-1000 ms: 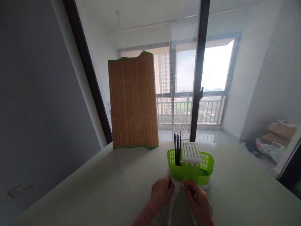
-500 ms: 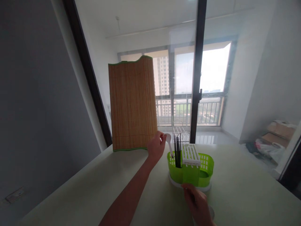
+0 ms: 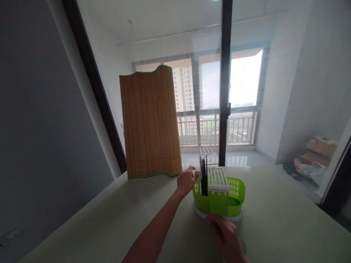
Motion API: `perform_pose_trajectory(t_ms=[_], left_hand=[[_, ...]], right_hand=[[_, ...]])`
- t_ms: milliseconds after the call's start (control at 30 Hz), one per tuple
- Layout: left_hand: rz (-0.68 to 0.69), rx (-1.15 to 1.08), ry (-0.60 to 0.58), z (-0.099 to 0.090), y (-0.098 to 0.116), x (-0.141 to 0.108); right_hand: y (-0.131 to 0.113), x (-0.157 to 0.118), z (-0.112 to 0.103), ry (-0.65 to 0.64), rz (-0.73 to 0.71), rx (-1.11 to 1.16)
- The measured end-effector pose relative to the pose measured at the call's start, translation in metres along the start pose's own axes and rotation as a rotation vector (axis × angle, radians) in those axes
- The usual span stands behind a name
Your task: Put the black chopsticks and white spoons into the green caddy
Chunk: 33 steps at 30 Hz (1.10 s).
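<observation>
Lowering a white plastic spoon, pinched in the left hand, into the green slotted cutlery basket on the tabletop; right hand steadies its base, grip unclear; release likely follows.

I see a glossy green plastic cutlery basket with a perforated wall and a white slotted plastic insert. The mat behind looks like ribbed bamboo, matt. The table is smooth and pale, faintly sheened.
</observation>
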<state>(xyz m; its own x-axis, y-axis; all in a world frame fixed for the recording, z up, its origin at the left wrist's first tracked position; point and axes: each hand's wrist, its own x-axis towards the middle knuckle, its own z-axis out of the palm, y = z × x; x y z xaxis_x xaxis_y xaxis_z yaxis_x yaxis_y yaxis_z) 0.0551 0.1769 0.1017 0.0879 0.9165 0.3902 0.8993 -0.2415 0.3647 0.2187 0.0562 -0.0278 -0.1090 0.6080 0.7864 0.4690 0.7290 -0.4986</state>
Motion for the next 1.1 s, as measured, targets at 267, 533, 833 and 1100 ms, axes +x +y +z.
perform_pose_trajectory(t_ms=[267, 533, 833, 1100], left_hand=[[-0.021, -0.216, 0.142, 0.010, 0.010, -0.092], [-0.137, -0.369, -0.326, 0.057, 0.038, -0.176], [0.035, -0.159, -0.487, 0.070, 0.072, -0.176], [0.106, -0.147, -0.598, 0.078, 0.089, -0.171]], right_hand=[[-0.005, 0.009, -0.014, 0.175, 0.204, 0.006], [-0.010, 0.012, -0.035, 0.307, 0.316, 0.050], [0.004, 0.017, -0.052, 0.394, 0.414, -0.064], [0.011, 0.016, -0.055, 0.391, 0.483, -0.064]])
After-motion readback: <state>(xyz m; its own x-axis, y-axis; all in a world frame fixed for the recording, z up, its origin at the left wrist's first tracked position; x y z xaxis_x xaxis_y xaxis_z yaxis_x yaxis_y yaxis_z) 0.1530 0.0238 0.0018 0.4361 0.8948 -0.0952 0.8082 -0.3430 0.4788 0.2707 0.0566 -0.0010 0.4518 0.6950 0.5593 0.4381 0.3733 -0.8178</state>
